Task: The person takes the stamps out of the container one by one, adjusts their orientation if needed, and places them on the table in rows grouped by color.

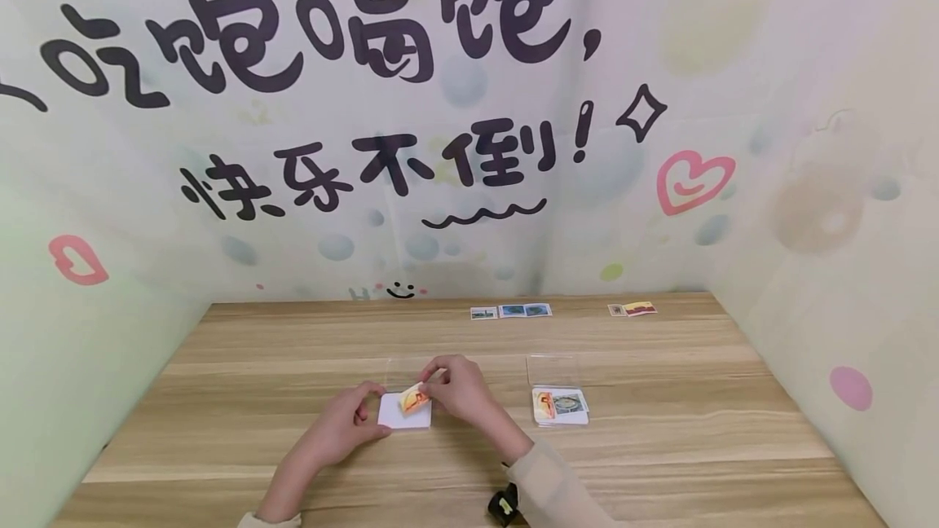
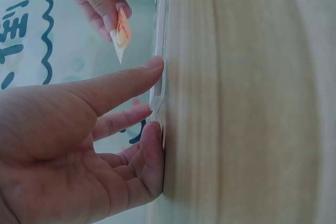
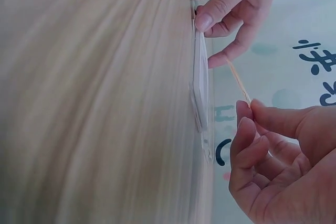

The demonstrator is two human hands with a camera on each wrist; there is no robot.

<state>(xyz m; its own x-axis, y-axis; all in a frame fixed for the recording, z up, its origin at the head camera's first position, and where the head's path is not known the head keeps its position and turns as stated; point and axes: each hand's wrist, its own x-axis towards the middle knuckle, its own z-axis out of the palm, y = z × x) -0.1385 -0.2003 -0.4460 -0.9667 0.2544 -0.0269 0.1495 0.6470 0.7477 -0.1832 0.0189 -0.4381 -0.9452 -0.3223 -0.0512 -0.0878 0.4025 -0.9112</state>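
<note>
Between the thumb and fingertips of my right hand (image 1: 460,389) is a small orange and yellow stamp (image 1: 414,401), pinched at one edge. In the head view it is tilted over the white insert of a small clear plastic case (image 1: 405,421). My left hand (image 1: 339,429) holds this case at its left side, thumb at the near corner and index finger at the far one. The left wrist view shows the stamp (image 2: 122,34) raised apart from the case (image 2: 158,56). From the right wrist side the stamp (image 3: 238,81) appears edge-on.
Right of the hands lies a second opened clear case (image 1: 561,419) with an orange stamp (image 1: 544,405) and a grey-green stamp (image 1: 568,403) on white. Along the table's back edge are blue stamps (image 1: 524,310) and a yellow-red stamp (image 1: 640,309). A black object (image 1: 503,505) sits by the right sleeve.
</note>
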